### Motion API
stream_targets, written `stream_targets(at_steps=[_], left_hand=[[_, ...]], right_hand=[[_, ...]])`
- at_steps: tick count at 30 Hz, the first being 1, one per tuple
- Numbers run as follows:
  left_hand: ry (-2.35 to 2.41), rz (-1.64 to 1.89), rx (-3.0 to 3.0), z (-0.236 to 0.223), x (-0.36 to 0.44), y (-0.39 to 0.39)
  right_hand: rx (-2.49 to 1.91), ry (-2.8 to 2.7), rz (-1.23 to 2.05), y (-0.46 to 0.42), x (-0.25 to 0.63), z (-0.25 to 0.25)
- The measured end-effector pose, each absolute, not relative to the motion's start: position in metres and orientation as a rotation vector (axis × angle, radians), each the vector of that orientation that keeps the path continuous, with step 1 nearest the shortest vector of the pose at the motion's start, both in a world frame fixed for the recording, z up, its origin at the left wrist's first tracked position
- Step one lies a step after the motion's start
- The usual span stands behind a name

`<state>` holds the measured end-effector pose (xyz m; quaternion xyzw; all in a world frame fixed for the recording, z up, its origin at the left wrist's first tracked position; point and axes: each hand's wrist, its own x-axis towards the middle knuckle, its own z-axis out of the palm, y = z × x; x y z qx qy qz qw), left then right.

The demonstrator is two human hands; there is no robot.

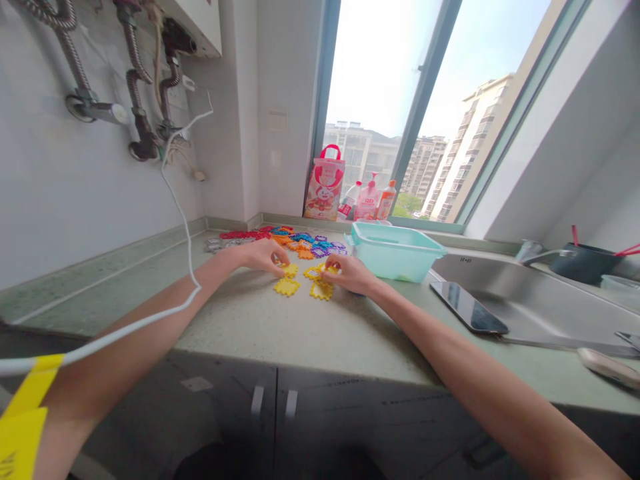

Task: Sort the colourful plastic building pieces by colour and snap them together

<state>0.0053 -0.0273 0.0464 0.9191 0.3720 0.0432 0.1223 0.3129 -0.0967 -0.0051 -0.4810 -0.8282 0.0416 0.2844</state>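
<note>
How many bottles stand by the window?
3: a red-capped bottle beside the pink bag, a pink pump bottle next, then an orange bottle. Others may be hidden.

Bench [240, 327]: looking stone-like, smooth, finely speckled. Yellow pieces [287, 287], mid-bench, are appearing plastic, mostly matt. Coloured pieces [305, 253] toward the back edge are looking like similar plastic. Tub [387, 260], also toward the back edge: appearing plastic, smooth, softly glossy. Sink [545, 307], set in toward the right end: showing satin metal. Phone [467, 307] at its edge is reflecting light off a glossy, glass-like face. Cabinet doors [225, 400] below the front edge are showing a smooth, dark sheen. Hoses [74, 63] above the left edge are showing ribbed metal.
</note>
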Motion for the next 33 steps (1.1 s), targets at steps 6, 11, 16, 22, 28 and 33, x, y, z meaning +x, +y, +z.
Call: stream_targets(at_steps=[6,11,16,22,28,33], left_hand=[[1.057,0.128,2.695,0.044,0.006,-0.026],[1.072,0.249,2.671,0.045,0.007,-0.025],[0.875,0.311,2.513,0.058,0.006,-0.032],[0.881,-0.092,2.463,0.055,0.020,-0.049],[0.895,-0.039,2.541,0.046,0.020,-0.042],[0.971,-0.011,2.528,0.042,0.016,-0.032]], right_hand=[[-1.182,-2.324,0.207,-0.092,0.310,-0.007],[-1.272,-2.300,0.164,-0.093,0.312,-0.006],[-1.293,-2.220,0.053,-0.101,0.314,0.000],[-1.054,-2.322,0.042,-0.121,0.313,0.024],[-0.992,-2.497,0.106,-0.143,0.300,0.038],[-1.062,-2.636,0.235,-0.142,0.299,0.032]])
